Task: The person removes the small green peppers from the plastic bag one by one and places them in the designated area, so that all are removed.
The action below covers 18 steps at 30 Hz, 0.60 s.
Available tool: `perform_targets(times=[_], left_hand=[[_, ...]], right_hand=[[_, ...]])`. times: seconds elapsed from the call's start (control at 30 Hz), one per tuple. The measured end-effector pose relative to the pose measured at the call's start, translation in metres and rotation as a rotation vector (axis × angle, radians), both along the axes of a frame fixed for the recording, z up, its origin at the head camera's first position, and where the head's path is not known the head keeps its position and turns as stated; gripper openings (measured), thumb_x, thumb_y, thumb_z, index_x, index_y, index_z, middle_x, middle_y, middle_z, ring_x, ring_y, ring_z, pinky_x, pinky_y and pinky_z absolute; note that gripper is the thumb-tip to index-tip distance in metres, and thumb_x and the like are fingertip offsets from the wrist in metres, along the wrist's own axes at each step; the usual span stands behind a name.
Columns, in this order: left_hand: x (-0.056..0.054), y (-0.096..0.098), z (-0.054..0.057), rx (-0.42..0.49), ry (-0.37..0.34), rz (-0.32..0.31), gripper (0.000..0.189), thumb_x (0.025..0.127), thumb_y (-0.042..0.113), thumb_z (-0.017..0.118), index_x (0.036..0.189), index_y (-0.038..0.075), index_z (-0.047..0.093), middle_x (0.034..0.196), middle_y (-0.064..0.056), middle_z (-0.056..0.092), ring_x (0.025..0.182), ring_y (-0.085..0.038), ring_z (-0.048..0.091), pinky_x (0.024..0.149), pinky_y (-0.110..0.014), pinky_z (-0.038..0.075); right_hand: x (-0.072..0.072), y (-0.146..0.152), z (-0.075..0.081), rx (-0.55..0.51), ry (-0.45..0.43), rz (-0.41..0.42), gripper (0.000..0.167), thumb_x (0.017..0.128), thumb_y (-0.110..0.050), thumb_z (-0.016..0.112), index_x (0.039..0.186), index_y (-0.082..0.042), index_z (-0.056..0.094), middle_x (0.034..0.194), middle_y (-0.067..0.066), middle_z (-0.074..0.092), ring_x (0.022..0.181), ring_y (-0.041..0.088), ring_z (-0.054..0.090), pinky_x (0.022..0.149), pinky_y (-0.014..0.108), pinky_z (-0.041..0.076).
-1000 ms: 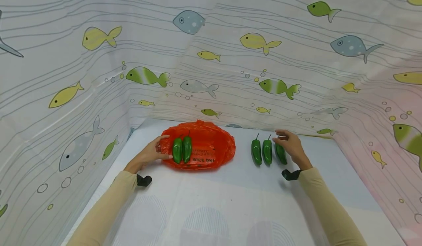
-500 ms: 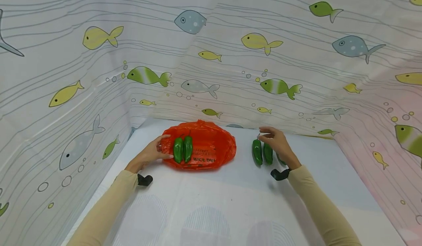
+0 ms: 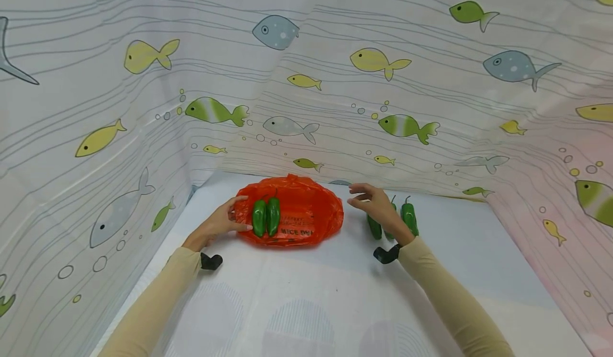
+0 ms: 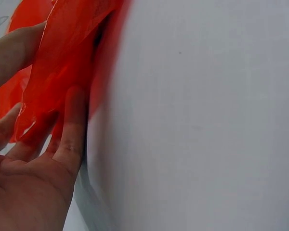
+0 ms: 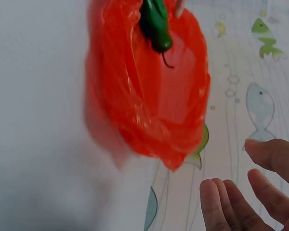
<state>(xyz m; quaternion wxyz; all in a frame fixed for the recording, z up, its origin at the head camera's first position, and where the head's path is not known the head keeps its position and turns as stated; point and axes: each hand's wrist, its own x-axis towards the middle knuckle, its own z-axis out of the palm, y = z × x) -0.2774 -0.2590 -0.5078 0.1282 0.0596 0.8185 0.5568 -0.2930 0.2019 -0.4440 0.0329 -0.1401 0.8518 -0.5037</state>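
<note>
On the left end of the red bag (image 3: pixel 306 200): with our left hand (image 3: pixel 219 224) we are holding the rim, thumb and fingers curving widely round the plastic, thin film lying across part of the hand.
Inside the bag: a first pepper (image 3: pixel 259 218) and a second pepper (image 3: pixel 273 216), both green, are lying side by side toward our left, stems pointing away from us.
Right hand (image 3: pixel 379 207): we are stretching it toward the bag, near its right end, keeping a wide, bare gap between thumb and fingers.
Pepper row: the rightmost pepper (image 3: pixel 409 219) is showing most fully; two more peppers (image 3: pixel 375 230) are lying beside it, partly hidden by our right hand.
Table (image 3: pixel 287 293): its white surface is bearing bag and row, well apart.
Backdrop (image 3: pixel 330 133): printed fish are surrounding us.
Sleeves (image 3: pixel 158 293): we are wearing beige.
</note>
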Motion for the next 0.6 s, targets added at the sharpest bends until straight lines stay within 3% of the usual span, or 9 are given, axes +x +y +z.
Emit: perform_targets(times=[0.13, 0.4, 0.6], left_hand=[[-0.001, 0.0, -0.001, -0.013, -0.001, 0.003, 0.104, 0.079, 0.018, 0.091, 0.162, 0.015, 0.027, 0.16, -0.026, 0.029, 0.145, -0.047, 0.031, 0.117, -0.061, 0.03], [0.001, 0.001, 0.0, 0.017, 0.009, -0.007, 0.103, 0.08, 0.013, 0.089, 0.162, 0.015, 0.026, 0.159, -0.026, 0.032, 0.143, -0.047, 0.035, 0.116, -0.061, 0.032], [0.002, 0.002, 0.001, 0.026, 0.01, -0.01, 0.103, 0.08, 0.012, 0.089, 0.162, 0.015, 0.027, 0.157, -0.026, 0.034, 0.141, -0.045, 0.038, 0.115, -0.06, 0.034]], right_hand=[[0.001, -0.019, -0.002, -0.005, -0.008, 0.029, 0.047, 0.095, -0.025, 0.076, 0.138, -0.016, 0.062, 0.135, 0.011, 0.064, 0.117, 0.029, 0.063, 0.096, 0.048, 0.056], [0.002, -0.056, -0.002, -0.058, -0.057, 0.12, 0.05, 0.095, -0.024, 0.076, 0.14, -0.007, 0.061, 0.138, 0.019, 0.061, 0.114, 0.03, 0.062, 0.093, 0.046, 0.058], [0.002, -0.081, -0.007, -0.039, -0.029, 0.175, 0.045, 0.093, -0.025, 0.079, 0.135, -0.013, 0.065, 0.136, 0.016, 0.063, 0.109, 0.025, 0.065, 0.091, 0.038, 0.058]])
